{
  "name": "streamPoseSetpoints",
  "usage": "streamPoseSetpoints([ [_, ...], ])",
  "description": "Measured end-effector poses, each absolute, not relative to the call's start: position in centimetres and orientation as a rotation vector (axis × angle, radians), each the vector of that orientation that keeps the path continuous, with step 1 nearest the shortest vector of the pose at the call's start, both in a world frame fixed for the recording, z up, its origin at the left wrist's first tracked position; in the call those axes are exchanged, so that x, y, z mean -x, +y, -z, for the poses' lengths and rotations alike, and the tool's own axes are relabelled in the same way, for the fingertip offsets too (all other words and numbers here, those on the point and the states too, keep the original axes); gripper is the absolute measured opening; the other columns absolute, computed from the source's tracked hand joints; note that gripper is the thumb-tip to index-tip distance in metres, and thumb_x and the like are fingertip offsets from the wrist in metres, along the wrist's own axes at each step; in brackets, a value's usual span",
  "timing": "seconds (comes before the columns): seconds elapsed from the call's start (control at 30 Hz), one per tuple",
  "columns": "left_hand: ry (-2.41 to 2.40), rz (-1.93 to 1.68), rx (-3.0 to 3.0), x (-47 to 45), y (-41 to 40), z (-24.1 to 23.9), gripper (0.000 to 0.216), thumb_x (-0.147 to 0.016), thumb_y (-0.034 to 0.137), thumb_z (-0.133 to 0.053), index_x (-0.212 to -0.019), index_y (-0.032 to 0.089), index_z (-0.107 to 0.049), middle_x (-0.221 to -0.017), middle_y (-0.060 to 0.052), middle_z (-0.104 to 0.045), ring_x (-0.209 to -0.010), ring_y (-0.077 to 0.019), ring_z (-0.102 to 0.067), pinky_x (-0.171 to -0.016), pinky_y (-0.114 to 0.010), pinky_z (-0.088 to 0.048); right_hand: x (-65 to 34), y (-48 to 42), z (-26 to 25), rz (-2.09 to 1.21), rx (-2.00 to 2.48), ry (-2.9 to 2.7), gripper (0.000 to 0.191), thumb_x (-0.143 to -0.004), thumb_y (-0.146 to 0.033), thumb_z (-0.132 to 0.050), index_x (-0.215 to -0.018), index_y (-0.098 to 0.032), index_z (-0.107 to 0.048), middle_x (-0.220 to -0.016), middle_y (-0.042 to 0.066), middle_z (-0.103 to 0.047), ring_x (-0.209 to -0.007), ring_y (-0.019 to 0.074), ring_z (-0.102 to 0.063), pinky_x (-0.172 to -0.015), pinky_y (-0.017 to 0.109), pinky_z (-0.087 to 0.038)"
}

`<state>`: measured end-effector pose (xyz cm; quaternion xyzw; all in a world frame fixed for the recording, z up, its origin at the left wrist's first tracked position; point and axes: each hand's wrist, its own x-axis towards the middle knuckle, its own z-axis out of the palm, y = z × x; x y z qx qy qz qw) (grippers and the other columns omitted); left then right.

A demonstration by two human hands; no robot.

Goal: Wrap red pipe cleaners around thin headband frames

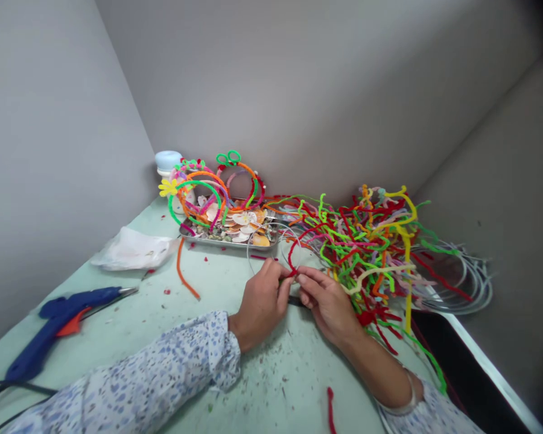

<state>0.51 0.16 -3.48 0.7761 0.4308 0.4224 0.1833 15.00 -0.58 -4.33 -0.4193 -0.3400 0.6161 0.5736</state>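
Note:
Near the middle of the table, my left hand (265, 298) and my right hand (326, 301) meet at their fingertips. Between them is a red pipe cleaner (294, 248), pinched by the fingers of both hands. Its free length curves upward past a thin clear wire hoop (248, 246), whose lower end runs down to my fingers. Whether the pipe cleaner is wound round the hoop is hidden by my fingertips. A dark object (297, 301) lies on the table just below my hands, partly covered, its kind not clear.
A metal tray (217, 244) of seashells holds several pipe-cleaner headbands (208, 184). Tangled pipe cleaners (366, 241) and coiled clear wire (473, 277) spread at right. Left are a blue glue gun (63, 319) and a plastic bag (133, 248). Walls (276, 90) enclose the table.

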Motion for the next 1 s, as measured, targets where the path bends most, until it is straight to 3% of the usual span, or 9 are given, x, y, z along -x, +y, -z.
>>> streamPoseSetpoints([
  [0.37,1.15,-1.177,-2.176,-0.65,-0.33,3.54,0.005,-0.09,0.017,-0.049,-0.086,0.019,-0.052,-0.084,-0.002,-0.053,-0.078,-0.015,-0.052,-0.068,-0.026,-0.04,-15.04,-0.82,4.18,-1.516,0.867,-0.751,0.018,-0.071,-0.028,-0.079,-0.08,-0.017,-0.068,-0.058,-0.005,-0.056,-0.047,0.0051,-0.044,-0.044,0.015,-0.034],
  [0.8,1.139,-1.207,-2.145,-0.55,-0.41,3.2,0.008,-0.09,0.019,-0.048,-0.085,0.019,-0.054,-0.083,-0.002,-0.055,-0.078,-0.0154,-0.052,-0.069,-0.027,-0.041,-15.0,-0.83,4.79,-1.381,0.993,-0.882,0.022,-0.076,-0.035,-0.073,-0.085,-0.02,-0.061,-0.057,-0.006,-0.055,-0.046,0.0077,-0.044,-0.043,0.018,-0.032],
  [1.0,1.175,-1.184,-2.198,-0.51,-0.3,3.13,0.008,-0.09,0.019,-0.048,-0.085,0.018,-0.054,-0.083,-0.003,-0.055,-0.077,-0.0157,-0.053,-0.068,-0.027,-0.041,-15.09,-0.84,5.05,-1.35,1.082,-1.003,0.026,-0.08,-0.042,-0.067,-0.078,-0.017,-0.063,-0.05,-0.004,-0.053,-0.043,0.0078,-0.041,-0.042,0.019,-0.03],
])
